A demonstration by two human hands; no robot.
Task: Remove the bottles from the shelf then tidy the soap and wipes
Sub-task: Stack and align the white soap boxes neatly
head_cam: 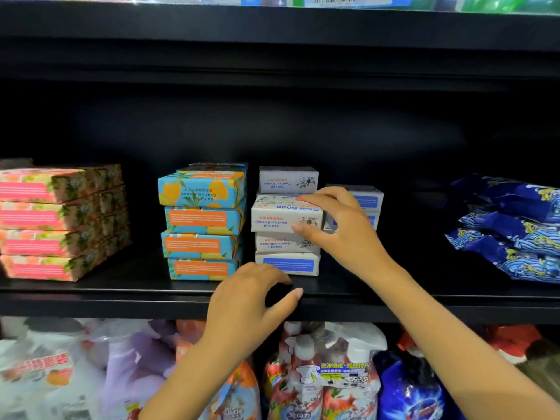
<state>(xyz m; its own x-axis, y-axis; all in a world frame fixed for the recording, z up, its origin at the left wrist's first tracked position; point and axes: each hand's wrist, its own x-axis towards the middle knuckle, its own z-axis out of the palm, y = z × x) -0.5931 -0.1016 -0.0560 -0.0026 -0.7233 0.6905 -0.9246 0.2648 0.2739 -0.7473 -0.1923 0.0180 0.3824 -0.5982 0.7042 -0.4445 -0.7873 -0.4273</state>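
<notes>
On the black metal middle shelf (121, 291), no bottles remain, so this looks like the tidying step. Right hand (342, 228) pinches a white cardboard goat-soap box (285, 215), second from top of its centre stack (jutting nearer than its neighbours, probably being squared). Left hand (251, 301) hovers half-curled, empty, at the shelf's near edge, likely ready to steady. Blue patterned wipe packs (509, 234) lie heaped far right, untouched.

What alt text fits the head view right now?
The right hand grips a white soap box in a stack on a black shelf; the left hand hovers open below it. Blue and pink soap stacks stand left, blue wipes packs right.
</notes>
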